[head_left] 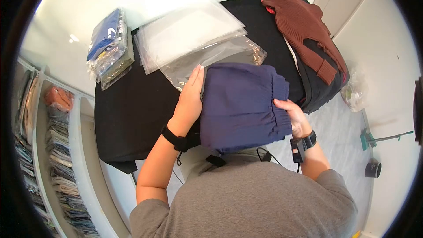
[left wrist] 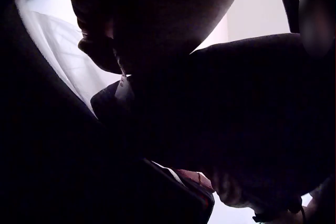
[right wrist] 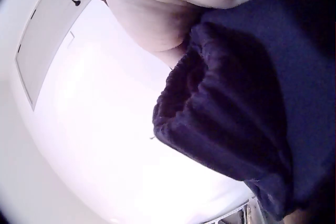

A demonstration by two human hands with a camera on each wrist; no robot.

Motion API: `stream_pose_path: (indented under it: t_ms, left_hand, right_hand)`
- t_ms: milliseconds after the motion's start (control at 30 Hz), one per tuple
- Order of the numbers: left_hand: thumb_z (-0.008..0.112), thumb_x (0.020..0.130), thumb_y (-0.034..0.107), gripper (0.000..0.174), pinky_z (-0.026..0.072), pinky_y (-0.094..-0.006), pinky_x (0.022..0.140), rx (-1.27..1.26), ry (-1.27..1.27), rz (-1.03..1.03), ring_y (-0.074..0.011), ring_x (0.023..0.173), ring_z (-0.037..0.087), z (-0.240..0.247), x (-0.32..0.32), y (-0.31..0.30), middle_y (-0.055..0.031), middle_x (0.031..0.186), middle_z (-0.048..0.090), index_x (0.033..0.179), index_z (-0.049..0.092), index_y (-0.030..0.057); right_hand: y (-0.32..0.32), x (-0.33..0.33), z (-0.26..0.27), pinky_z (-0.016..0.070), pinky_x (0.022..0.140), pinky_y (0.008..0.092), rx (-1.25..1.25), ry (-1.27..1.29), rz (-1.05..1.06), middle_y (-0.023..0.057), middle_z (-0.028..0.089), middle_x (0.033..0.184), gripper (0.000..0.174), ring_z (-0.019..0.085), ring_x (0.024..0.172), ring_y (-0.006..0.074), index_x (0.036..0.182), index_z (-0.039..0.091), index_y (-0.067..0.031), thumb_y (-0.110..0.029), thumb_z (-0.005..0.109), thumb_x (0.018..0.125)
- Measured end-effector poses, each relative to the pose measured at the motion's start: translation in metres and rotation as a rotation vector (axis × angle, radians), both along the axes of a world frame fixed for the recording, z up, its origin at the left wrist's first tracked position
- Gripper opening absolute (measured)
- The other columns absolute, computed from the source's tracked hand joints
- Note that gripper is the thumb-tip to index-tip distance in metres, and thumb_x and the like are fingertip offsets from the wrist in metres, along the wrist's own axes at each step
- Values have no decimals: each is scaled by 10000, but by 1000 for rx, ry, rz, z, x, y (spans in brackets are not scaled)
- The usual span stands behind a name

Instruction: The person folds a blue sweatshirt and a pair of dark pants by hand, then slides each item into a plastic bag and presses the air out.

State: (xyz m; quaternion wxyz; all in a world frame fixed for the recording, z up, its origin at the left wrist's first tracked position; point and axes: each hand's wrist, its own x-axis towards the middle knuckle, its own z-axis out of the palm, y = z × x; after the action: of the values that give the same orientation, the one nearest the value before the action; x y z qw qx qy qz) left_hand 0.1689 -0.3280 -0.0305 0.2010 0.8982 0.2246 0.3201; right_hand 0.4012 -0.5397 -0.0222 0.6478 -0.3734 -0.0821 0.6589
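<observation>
A folded navy garment (head_left: 240,105) with a gathered elastic edge is held up in front of the torso. Along its left side lies my left hand (head_left: 189,99), fingers straight and together, touching it. My right hand (head_left: 296,117) grips the elastic edge on the right, thumb on top and the other fingers hidden underneath. In the right wrist view the gathered elastic opening of the garment (right wrist: 231,103) hangs below the hand (right wrist: 157,3). The left wrist view is very dark, showing mostly silhouettes of the hand (left wrist: 147,14) and the garment.
Clear plastic bags (head_left: 189,31) lie on the black-covered table (head_left: 128,119). Packed clothes (head_left: 110,44) are stacked at its left. A brown knitted sweater (head_left: 304,31) drapes over a dark bag at the right. Shelves of bagged clothes (head_left: 66,163) stand at the left.
</observation>
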Motion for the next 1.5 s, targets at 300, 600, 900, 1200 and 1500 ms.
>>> stream_pose_path:
  t_ms: [300,600,900,1200,1500]
  left_hand:
    - [432,650,-216,751,313,-380,1088,10,-11,-49,-344,1310,366,8,-2,-7,-235,1407,360,1370,355,-18]
    - [413,660,-218,724,273,-418,1105,172,25,-23,-358,1333,318,16,4,-14,-222,1417,348,1359,361,-36]
    - [632,611,34,204,502,-379,725,389,-243,-401,-246,838,617,-1,-35,-76,-71,804,624,812,622,62]
    - [719,739,222,408,440,-419,913,110,-17,-73,-332,993,592,-22,24,-95,-159,1131,597,1066,605,4]
    - [736,692,435,668,434,-426,907,24,19,150,-309,1072,561,-24,29,-87,-151,1169,577,1176,543,17]
  right_hand:
    - [42,22,-7,483,934,458,95,24,-173,188,580,1192,381,600,1051,317,1233,490,48,-111,568,896]
    - [60,-38,-18,392,1030,461,176,80,-285,162,509,1294,449,516,1170,304,1309,416,22,-168,551,925]
    - [60,-48,11,384,1036,442,-57,217,-135,172,550,1240,401,546,1128,304,1257,455,29,-65,553,879]
    - [67,-48,5,412,1012,422,-27,239,42,189,543,1239,378,552,1117,286,1231,450,57,14,516,861]
    - [102,-51,-6,377,1054,427,-14,169,167,179,516,1269,431,510,1182,284,1286,415,51,16,530,873]
